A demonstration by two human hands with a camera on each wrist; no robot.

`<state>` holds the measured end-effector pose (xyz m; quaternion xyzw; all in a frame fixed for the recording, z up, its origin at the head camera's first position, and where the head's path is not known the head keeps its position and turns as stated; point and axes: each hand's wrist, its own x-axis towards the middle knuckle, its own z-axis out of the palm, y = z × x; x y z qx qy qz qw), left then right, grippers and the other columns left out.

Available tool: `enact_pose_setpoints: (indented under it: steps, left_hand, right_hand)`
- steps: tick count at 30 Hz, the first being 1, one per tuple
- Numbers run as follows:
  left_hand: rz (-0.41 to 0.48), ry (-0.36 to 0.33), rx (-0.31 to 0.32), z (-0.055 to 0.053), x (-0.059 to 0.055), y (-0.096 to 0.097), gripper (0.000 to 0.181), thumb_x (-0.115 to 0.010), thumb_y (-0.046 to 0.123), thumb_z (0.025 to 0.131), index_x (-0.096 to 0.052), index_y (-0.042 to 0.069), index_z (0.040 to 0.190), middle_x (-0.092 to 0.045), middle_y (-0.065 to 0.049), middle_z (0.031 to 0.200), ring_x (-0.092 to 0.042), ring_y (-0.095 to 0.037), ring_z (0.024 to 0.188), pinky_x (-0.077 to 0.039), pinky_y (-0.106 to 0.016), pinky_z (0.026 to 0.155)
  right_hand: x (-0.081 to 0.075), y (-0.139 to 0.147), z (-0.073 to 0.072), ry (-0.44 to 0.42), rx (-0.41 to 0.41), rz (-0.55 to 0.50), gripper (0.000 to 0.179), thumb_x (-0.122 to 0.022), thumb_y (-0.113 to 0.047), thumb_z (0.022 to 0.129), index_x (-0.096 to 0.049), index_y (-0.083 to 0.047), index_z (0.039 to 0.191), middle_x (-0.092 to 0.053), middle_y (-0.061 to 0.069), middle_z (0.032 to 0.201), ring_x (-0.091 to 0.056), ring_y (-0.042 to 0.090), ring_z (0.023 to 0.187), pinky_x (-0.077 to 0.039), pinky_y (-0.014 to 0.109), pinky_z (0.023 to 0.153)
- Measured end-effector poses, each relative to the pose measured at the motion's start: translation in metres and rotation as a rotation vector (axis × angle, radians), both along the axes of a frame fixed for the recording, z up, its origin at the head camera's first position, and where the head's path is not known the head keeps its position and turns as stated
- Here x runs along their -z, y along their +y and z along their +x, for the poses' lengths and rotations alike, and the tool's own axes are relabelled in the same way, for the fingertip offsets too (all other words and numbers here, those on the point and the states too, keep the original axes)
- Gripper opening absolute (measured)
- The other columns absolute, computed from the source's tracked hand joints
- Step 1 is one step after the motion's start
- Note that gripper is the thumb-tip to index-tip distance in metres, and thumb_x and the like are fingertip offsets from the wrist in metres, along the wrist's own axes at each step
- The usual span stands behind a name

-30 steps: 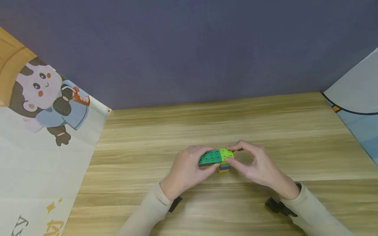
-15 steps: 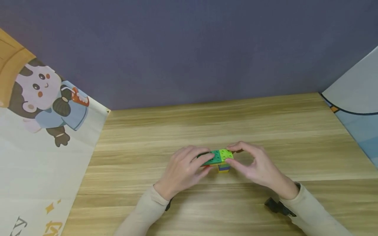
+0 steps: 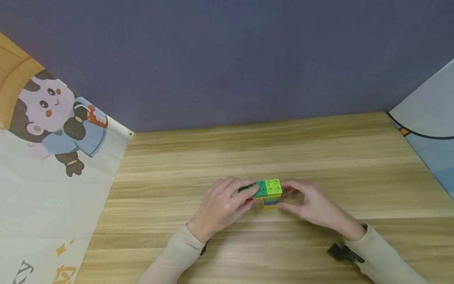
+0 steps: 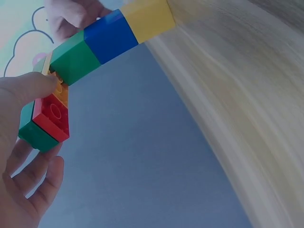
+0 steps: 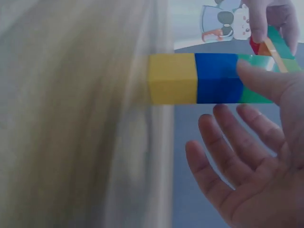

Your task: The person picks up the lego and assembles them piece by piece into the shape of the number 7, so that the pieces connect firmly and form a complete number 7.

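A toy-brick build stands upright on the table. Its column runs from a yellow brick [image 4: 148, 20] at the bottom through a blue brick [image 4: 111, 37] to a green brick [image 4: 76, 57]. An arm juts out leftward at the top: a red brick [image 4: 53, 116] and an orange piece show beneath, with a dark green brick [image 3: 262, 190] and a lime green brick [image 3: 274, 186] above. My left hand [image 3: 220, 206] grips this arm, thumb underneath near the orange piece. Around the column, my right hand [image 3: 315, 205] has its fingers spread, the thumb overlapping the blue and green bricks in the right wrist view.
The wood-grain table [image 3: 184, 157] ends at a dark blue-grey back panel [image 3: 227, 63]. At the left stands a white panel [image 3: 39, 197] with a cartoon cow print, and a pale blue and grey panel [image 3: 432, 150] is at the right.
My right hand has let go of the lime green brick and moved slightly right and down beside the column. My left index finger has come over the dark green brick's top.
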<state>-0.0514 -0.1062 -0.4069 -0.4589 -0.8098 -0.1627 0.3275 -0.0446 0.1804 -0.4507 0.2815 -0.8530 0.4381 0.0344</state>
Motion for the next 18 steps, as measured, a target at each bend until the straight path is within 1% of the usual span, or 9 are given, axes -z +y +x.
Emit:
enact_pose_setpoints:
  steps: [3,7,9,13,18]
  left_hand:
    - [0.006,-0.002,-0.006,0.001,0.001,0.000,0.040,-0.097,0.021,0.078,-0.081,0.014,0.114,-0.080,-0.003,0.114,-0.076,-0.015,0.097,-0.063,-0.027,0.085]
    - [0.000,0.011,-0.016,0.000,0.002,0.001,0.039,-0.096,0.022,0.079,-0.081,0.014,0.114,-0.080,-0.003,0.114,-0.076,-0.015,0.096,-0.063,-0.027,0.085]
    - [-0.002,0.017,-0.016,0.000,0.002,0.001,0.039,-0.096,0.023,0.080,-0.081,0.014,0.114,-0.080,-0.003,0.114,-0.076,-0.015,0.096,-0.063,-0.027,0.085]
    - [0.009,0.014,-0.007,-0.002,0.004,0.001,0.039,-0.096,0.022,0.079,-0.081,0.013,0.114,-0.080,-0.003,0.114,-0.076,-0.015,0.096,-0.063,-0.026,0.085]
    - [0.029,0.004,-0.015,-0.006,0.007,0.000,0.040,-0.096,0.023,0.079,-0.081,0.012,0.114,-0.081,-0.004,0.114,-0.077,-0.015,0.097,-0.063,-0.026,0.085]
  right_hand:
    - [0.008,-0.002,-0.001,-0.059,-0.010,-0.034,0.044,-0.089,-0.011,0.087,-0.072,-0.009,0.128,-0.079,0.000,0.112,-0.074,0.012,0.092,-0.064,0.034,0.080]
    - [0.013,-0.003,0.001,-0.160,0.007,-0.078,0.039,-0.086,-0.014,0.091,-0.072,-0.010,0.127,-0.077,0.003,0.112,-0.073,0.010,0.090,-0.063,0.030,0.080]
    - [0.014,-0.003,0.001,-0.192,0.021,-0.089,0.037,-0.085,-0.014,0.091,-0.072,-0.010,0.126,-0.076,0.003,0.112,-0.072,0.010,0.091,-0.063,0.029,0.080]
    - [0.017,-0.003,0.001,-0.209,0.036,-0.102,0.038,-0.085,-0.013,0.091,-0.072,-0.010,0.126,-0.076,0.003,0.112,-0.072,0.009,0.091,-0.063,0.028,0.081]
    - [0.019,-0.004,0.000,-0.184,0.059,-0.095,0.036,-0.084,-0.013,0.092,-0.074,-0.009,0.126,-0.077,0.000,0.105,-0.071,0.007,0.089,-0.062,0.027,0.079]
